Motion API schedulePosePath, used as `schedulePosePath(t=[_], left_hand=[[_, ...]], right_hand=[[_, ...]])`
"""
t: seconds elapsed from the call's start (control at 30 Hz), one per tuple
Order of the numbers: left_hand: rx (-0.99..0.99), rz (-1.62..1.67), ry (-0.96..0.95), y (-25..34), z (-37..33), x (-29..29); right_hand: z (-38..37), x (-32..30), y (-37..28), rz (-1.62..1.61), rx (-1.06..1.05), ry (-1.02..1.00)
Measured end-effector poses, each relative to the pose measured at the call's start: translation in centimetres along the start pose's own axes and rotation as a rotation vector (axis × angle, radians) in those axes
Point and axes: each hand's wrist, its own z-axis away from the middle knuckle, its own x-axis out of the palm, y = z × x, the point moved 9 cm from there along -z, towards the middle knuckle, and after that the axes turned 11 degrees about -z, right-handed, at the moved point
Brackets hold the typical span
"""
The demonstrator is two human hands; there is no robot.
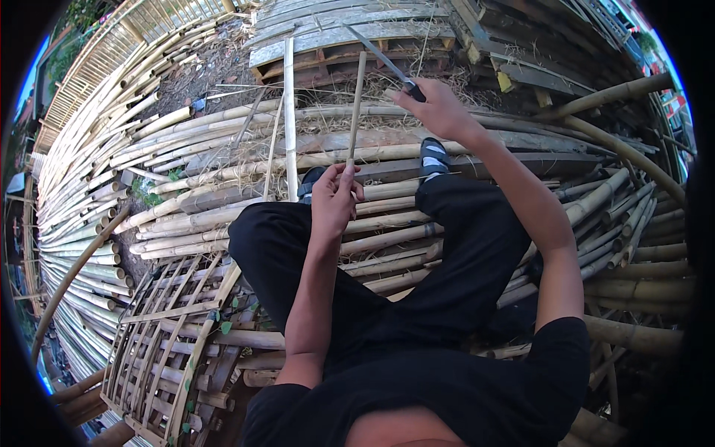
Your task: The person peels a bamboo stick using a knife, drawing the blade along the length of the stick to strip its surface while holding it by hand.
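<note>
My left hand (pixel 336 195) is closed around the lower end of a thin bamboo strip (pixel 358 100), which stands up and away from me. To the right and farther off, my right hand (pixel 439 110) grips the dark handle of a long-bladed knife (pixel 376 51). Its blade points away and to the left, past the strip's upper end, and the two look apart. Left of the strip, a wider pale bamboo slat (pixel 290 119) leans upright beside my left foot. My fingers partly hide the knife handle.
Bamboo poles (pixel 387 238) lie in layers under and around my legs. A wooden pallet (pixel 350 45) is ahead, with stacked boards (pixel 536 67) at its right. A woven bamboo lattice (pixel 167 350) is at the lower left. Slanting poles (pixel 625 153) cross the right side.
</note>
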Motion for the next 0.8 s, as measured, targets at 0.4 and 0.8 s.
schedulePosePath(t=[0.4, 0.8], left_hand=[[-0.026, 0.107, -0.163, 0.5, 0.9, 1.3], [-0.191, 0.131, -0.305, 0.0, 2.4, 2.5]], right_hand=[[2.7, 8.2, 1.6, -0.540, 0.362, -0.203], [2.1, 6.6, 3.8, -0.733, 0.380, -0.094]])
